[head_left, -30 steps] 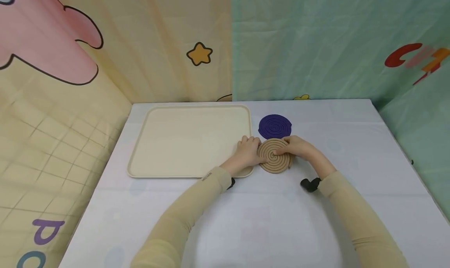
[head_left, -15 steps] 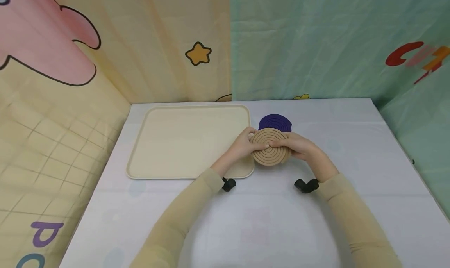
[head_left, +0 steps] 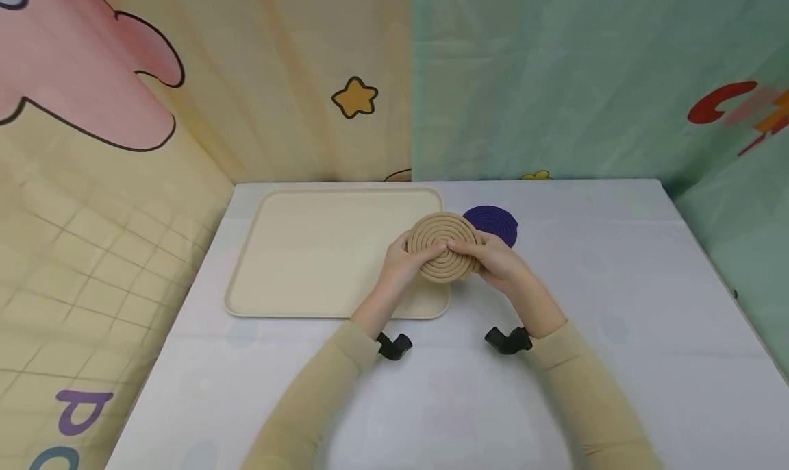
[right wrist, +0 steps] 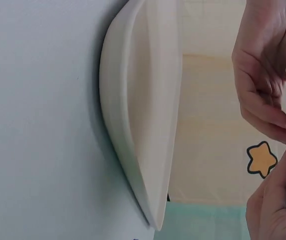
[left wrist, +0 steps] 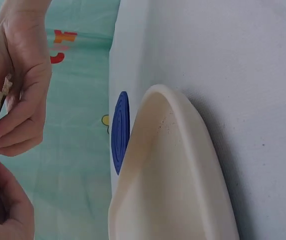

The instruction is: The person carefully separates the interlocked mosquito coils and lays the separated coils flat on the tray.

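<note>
A round tan coaster (head_left: pixel 445 268) with a spiral coil pattern is held up between both hands, raised over the right edge of the cream tray (head_left: pixel 320 189). My left hand (head_left: pixel 397 264) pinches its left side, thumb across the face and fingers behind. On the opposite side my right hand (head_left: pixel 502 261) grips it the same way, the two thumbtips nearly meeting at the centre. Both wrist views show the coaster edge-on, with fingers curled behind it. A purple spiral coaster (head_left: pixel 496 225) lies on the table just right of the tray, partly overlapped by the tan one in the head view.
The white-covered table (head_left: pixel 616 264) runs back to a patterned cloth curtain (head_left: pixel 524 79). The tray has a low raised rim, seen closely in the left wrist view. Black wrist mounts (head_left: pixel 509 340) stick out under the sleeves.
Both hands have lifted the tan coaster off the table and carried it left, to over the tray's right edge. The left thumb now lies across its face. The purple coaster stays put.
</note>
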Action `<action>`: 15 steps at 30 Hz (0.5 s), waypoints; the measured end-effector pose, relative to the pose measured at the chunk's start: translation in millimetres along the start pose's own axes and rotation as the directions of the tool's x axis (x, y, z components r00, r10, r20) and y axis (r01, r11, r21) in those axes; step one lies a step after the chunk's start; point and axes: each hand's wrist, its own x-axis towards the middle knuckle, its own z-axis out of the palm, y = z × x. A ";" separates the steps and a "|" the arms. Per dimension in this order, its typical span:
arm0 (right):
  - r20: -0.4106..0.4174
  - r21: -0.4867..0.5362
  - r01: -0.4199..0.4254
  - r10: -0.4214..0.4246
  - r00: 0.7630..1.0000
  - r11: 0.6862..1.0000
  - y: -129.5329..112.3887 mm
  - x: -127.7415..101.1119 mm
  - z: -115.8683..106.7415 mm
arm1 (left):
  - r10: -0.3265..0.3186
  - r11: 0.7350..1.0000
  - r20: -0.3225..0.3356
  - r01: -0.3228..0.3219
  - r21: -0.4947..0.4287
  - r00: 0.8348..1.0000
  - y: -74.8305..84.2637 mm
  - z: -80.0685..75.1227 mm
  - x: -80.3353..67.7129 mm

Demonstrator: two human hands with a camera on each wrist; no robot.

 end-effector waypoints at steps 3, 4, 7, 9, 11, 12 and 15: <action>-0.013 0.040 0.020 -0.020 1.000 0.999 3.3 4.6 11.2 | 0.034 0.996 -0.044 -0.037 -0.083 0.998 -1.4 -4.1 -1.3; -0.025 0.060 0.025 -0.023 0.999 0.998 3.7 5.3 15.7 | 0.046 0.992 -0.057 -0.052 -0.112 0.997 -2.3 -5.0 -1.3; -0.060 0.120 0.046 -0.039 0.997 0.992 4.6 8.2 28.9 | 0.073 0.988 -0.087 -0.084 -0.133 0.994 -5.9 -7.3 -2.0; -0.082 0.143 0.050 -0.038 0.996 0.988 5.0 10.1 35.6 | 0.084 0.987 -0.107 -0.097 -0.125 0.991 -8.8 -8.6 -2.3; -0.109 0.135 0.053 -0.038 0.993 0.989 6.3 12.2 40.4 | 0.095 0.989 -0.131 -0.108 -0.102 0.987 -11.2 -10.6 -2.9; -0.124 0.122 0.058 -0.043 0.991 0.991 7.1 12.8 42.2 | 0.100 0.988 -0.141 -0.115 -0.099 0.985 -11.9 -11.8 -3.3; -0.209 0.085 0.096 -0.076 0.975 0.992 8.8 13.3 46.0 | 0.133 0.985 -0.177 -0.149 -0.083 0.975 -12.6 -17.3 -4.2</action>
